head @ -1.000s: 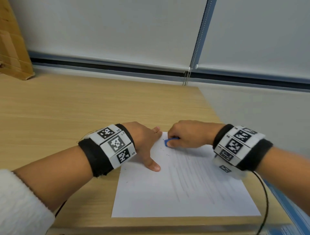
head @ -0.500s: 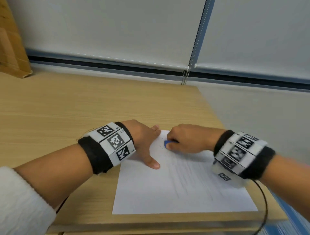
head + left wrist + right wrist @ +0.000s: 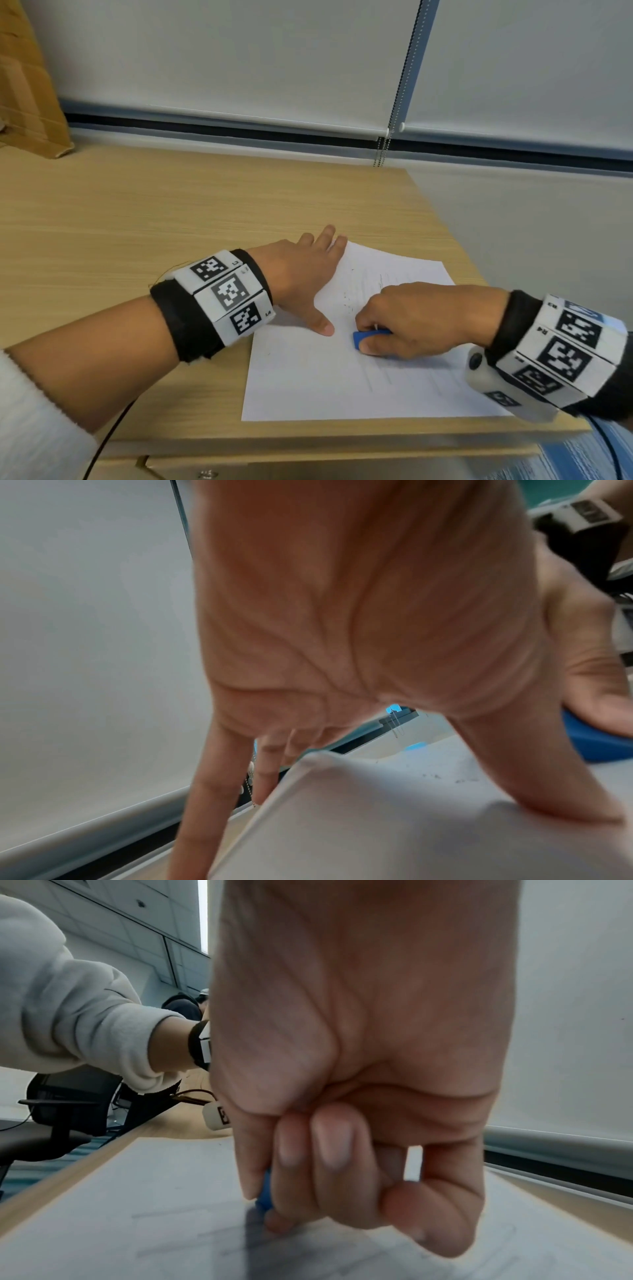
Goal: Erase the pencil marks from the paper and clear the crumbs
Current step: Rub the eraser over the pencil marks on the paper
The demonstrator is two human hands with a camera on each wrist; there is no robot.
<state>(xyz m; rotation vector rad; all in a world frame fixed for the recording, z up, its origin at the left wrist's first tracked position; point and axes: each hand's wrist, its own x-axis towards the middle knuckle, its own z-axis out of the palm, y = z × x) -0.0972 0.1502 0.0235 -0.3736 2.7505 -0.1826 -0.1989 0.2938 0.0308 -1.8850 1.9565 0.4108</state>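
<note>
Desk (image 3: 171, 222) of pale wood grain carries a white sheet of paper (image 3: 308, 383) at its near right corner, faint pencil lines crossing the sheet. Left hand (image 3: 301, 270) lies flat with fingers straight, thumb pressing the paper's left part and fingers reaching past its far corner onto the wood. Right hand (image 3: 411, 318) is curled round a blue eraser (image 3: 359, 339), pinching it against the paper just beside the left thumb, with dark crumbs (image 3: 347, 301) scattered nearby.

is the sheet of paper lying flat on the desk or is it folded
Spread flat. The paper lies unfolded on the desk, the left hand pressing its edge.
</note>
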